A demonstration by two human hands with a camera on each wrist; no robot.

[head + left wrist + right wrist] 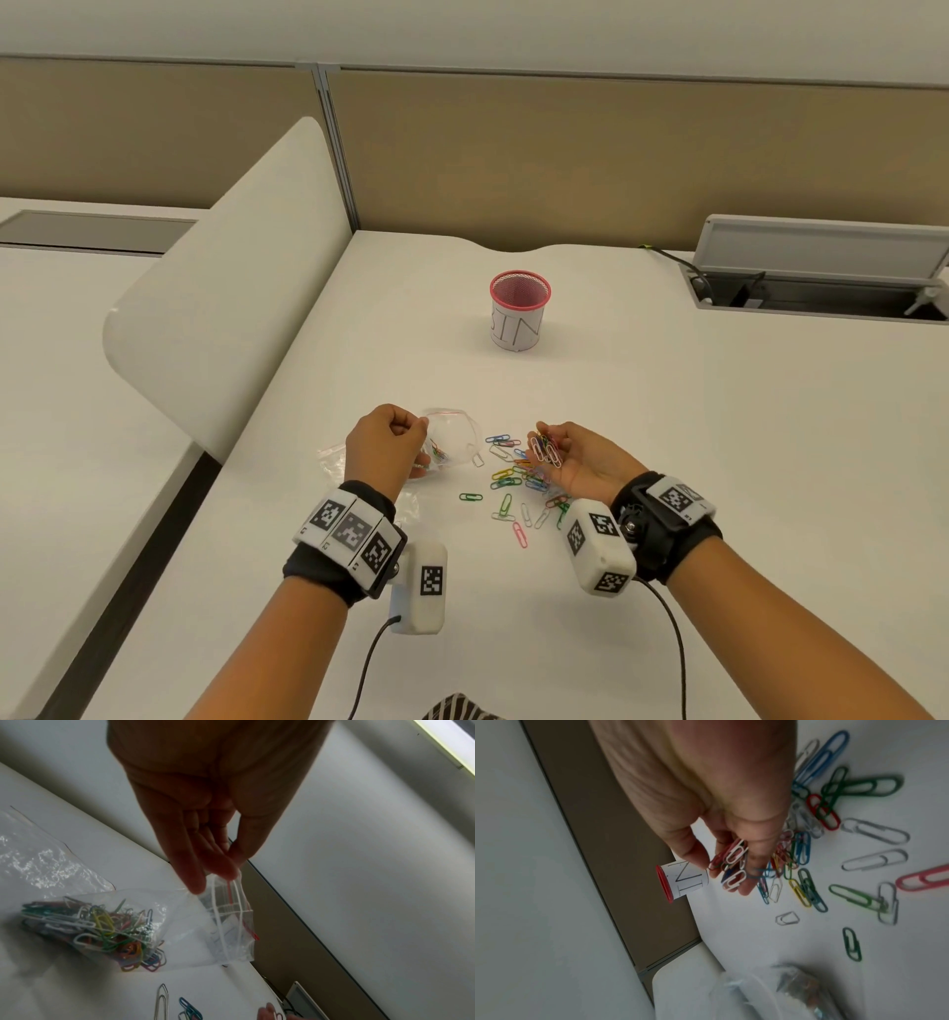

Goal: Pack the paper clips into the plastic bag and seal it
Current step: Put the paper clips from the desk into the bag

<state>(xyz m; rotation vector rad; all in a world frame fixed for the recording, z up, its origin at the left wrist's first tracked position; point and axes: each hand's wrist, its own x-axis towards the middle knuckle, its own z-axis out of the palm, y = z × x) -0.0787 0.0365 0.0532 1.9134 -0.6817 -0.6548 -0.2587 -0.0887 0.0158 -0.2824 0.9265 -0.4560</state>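
Note:
My left hand (390,442) pinches the red-striped zip edge of a clear plastic bag (226,914) and holds its mouth open just above the white desk. A clump of coloured paper clips (97,931) lies inside the bag. My right hand (570,457), palm up, cups a bunch of paper clips (734,868) to the right of the bag, with its fingers curled round them. Several loose paper clips (513,488) lie scattered on the desk under and beside that hand.
A pink mesh cup (519,311) with a paper label stands farther back on the desk. A second clear bag (334,455) lies flat under my left hand. A rounded white divider (226,288) rises on the left; an open cable tray (821,277) is at back right.

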